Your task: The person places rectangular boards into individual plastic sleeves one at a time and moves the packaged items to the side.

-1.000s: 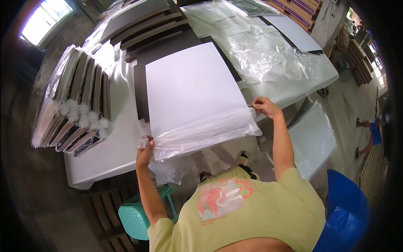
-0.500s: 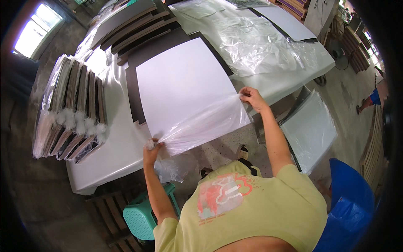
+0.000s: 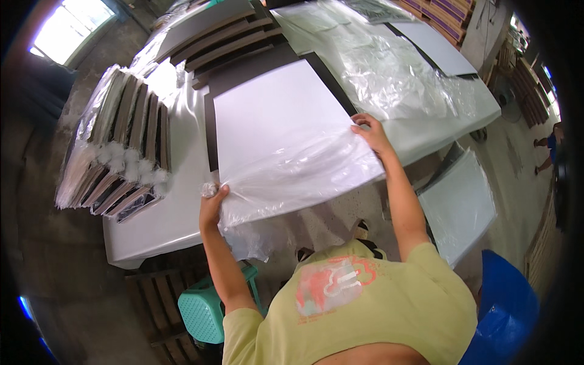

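A large white board (image 3: 274, 115) lies on a dark panel (image 3: 210, 137) on the white table (image 3: 164, 216). A clear plastic bag (image 3: 298, 173) covers the board's near end. My left hand (image 3: 213, 204) grips the bag's bunched left corner at the board's near left corner. At the near right corner, my right hand (image 3: 368, 131) pinches the bag's edge.
A row of wrapped dark frames (image 3: 118, 146) stands on edge at the table's left. Loose clear plastic sheets (image 3: 389, 67) and flat boards cover the far right. A wrapped white panel (image 3: 459, 204) leans below the table at right. A green stool (image 3: 204, 310) stands underneath.
Both hands have drawn the bag farther up over the board's near end. The view has shifted closer to the table.
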The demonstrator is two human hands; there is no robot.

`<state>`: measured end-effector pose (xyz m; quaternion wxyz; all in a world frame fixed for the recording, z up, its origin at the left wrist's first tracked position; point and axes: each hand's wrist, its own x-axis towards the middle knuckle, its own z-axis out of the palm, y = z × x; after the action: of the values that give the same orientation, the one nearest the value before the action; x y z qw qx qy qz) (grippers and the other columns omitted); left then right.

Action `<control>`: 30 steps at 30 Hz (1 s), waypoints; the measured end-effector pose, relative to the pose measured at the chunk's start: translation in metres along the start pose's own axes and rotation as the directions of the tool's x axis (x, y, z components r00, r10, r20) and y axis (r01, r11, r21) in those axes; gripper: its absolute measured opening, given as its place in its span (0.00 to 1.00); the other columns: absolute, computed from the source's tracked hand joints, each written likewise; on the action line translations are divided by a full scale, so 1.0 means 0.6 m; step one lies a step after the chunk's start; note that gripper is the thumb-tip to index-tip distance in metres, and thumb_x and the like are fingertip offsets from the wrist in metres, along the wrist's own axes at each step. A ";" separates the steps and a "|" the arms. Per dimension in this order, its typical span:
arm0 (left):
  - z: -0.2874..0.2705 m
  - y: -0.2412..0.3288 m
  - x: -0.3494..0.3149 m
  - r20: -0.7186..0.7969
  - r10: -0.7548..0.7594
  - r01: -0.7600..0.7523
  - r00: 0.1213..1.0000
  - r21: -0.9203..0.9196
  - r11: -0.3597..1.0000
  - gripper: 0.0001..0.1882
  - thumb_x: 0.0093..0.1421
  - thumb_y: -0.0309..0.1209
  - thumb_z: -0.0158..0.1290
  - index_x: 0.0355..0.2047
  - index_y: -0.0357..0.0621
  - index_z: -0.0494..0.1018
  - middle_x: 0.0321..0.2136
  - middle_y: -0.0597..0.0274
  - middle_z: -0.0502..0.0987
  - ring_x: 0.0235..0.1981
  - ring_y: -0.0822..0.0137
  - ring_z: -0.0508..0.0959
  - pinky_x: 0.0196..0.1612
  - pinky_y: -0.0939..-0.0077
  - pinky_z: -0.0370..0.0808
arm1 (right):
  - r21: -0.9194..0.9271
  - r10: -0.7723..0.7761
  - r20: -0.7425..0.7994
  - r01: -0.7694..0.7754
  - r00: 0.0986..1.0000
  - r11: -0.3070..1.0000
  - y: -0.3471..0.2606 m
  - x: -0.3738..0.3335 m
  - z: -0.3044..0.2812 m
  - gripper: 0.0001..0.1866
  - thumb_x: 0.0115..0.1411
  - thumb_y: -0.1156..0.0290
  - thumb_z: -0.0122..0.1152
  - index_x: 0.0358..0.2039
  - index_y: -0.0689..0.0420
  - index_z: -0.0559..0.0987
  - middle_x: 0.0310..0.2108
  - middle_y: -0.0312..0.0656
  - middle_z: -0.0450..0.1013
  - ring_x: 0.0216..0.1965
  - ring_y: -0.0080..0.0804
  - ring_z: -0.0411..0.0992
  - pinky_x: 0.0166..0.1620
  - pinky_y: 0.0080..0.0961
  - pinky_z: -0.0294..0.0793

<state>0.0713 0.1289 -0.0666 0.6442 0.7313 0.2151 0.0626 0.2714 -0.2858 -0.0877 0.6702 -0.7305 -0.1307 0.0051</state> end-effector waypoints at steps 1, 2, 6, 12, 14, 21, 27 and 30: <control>0.020 0.054 -0.025 -0.111 -0.025 0.021 0.993 -0.033 0.999 0.21 0.48 0.33 0.57 0.41 0.37 0.67 0.31 0.65 0.69 0.32 0.73 0.68 0.39 0.80 0.65 | -0.162 -0.124 0.026 0.127 0.992 0.979 -0.013 0.006 -0.032 0.15 0.47 0.76 0.60 0.38 0.59 0.73 0.31 0.34 0.68 0.38 0.20 0.64 0.44 0.14 0.61; 0.000 0.068 -0.042 -0.115 0.077 -0.102 0.990 -0.229 0.968 0.27 0.49 0.32 0.56 0.48 0.35 0.62 0.35 0.63 0.67 0.36 0.73 0.68 0.43 0.80 0.63 | 0.012 -0.131 0.018 0.131 0.991 0.991 -0.050 0.008 -0.037 0.16 0.47 0.76 0.59 0.40 0.59 0.72 0.34 0.35 0.69 0.40 0.20 0.64 0.45 0.15 0.60; 0.009 0.229 -0.088 -0.383 0.237 -0.442 0.893 -0.642 0.627 0.22 0.56 0.38 0.46 0.47 0.37 0.63 0.38 0.61 0.69 0.40 0.71 0.68 0.41 0.78 0.67 | 0.648 0.009 -0.042 0.021 0.999 0.762 -0.262 -0.009 -0.032 0.23 0.56 0.68 0.51 0.51 0.61 0.61 0.46 0.43 0.65 0.47 0.24 0.62 0.49 0.21 0.62; -0.023 0.317 -0.006 -0.519 0.383 -0.568 0.764 -0.261 0.780 0.17 0.55 0.40 0.50 0.37 0.39 0.69 0.32 0.65 0.72 0.32 0.73 0.70 0.33 0.79 0.68 | 0.526 -0.441 -0.254 0.505 0.861 0.684 -0.379 0.059 -0.001 0.18 0.48 0.79 0.60 0.41 0.63 0.69 0.36 0.38 0.70 0.33 0.24 0.70 0.40 0.21 0.70; -0.035 0.300 0.066 -0.394 0.482 -0.574 0.783 -0.155 0.804 0.13 0.52 0.36 0.53 0.34 0.42 0.69 0.27 0.67 0.72 0.27 0.73 0.70 0.28 0.79 0.68 | 0.241 -0.258 -0.258 0.320 0.931 0.916 -0.358 0.088 0.018 0.17 0.45 0.73 0.64 0.36 0.64 0.72 0.29 0.35 0.71 0.25 0.21 0.68 0.32 0.18 0.69; 0.021 0.179 0.125 -0.478 0.518 -0.505 0.709 0.168 0.847 0.15 0.49 0.38 0.58 0.25 0.38 0.69 0.20 0.70 0.69 0.23 0.77 0.65 0.28 0.83 0.64 | -0.357 -0.244 -0.352 0.111 0.904 0.927 -0.199 0.103 0.039 0.16 0.45 0.61 0.65 0.25 0.62 0.77 0.16 0.32 0.68 0.19 0.18 0.58 0.23 0.19 0.58; 0.016 0.222 0.027 -0.356 0.440 -0.474 0.824 -0.009 0.880 0.16 0.51 0.35 0.57 0.34 0.38 0.66 0.25 0.70 0.69 0.25 0.78 0.66 0.31 0.84 0.64 | -0.083 -0.342 -0.359 0.335 0.869 0.939 -0.259 0.040 0.031 0.23 0.49 0.68 0.62 0.45 0.57 0.66 0.23 0.36 0.67 0.23 0.16 0.63 0.28 0.13 0.61; 0.028 0.124 0.024 -0.349 0.507 -0.535 0.789 0.018 0.845 0.17 0.51 0.30 0.56 0.39 0.41 0.63 0.26 0.69 0.68 0.25 0.78 0.66 0.30 0.84 0.63 | -0.201 -0.266 -0.211 0.224 0.941 0.954 -0.182 0.004 0.020 0.14 0.52 0.70 0.58 0.39 0.59 0.71 0.30 0.38 0.70 0.30 0.20 0.67 0.34 0.17 0.65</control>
<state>0.1081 0.1135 -0.0001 0.5840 0.7132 0.1104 0.3716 0.2513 -0.2662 0.0185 0.6101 -0.7595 -0.1405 -0.1766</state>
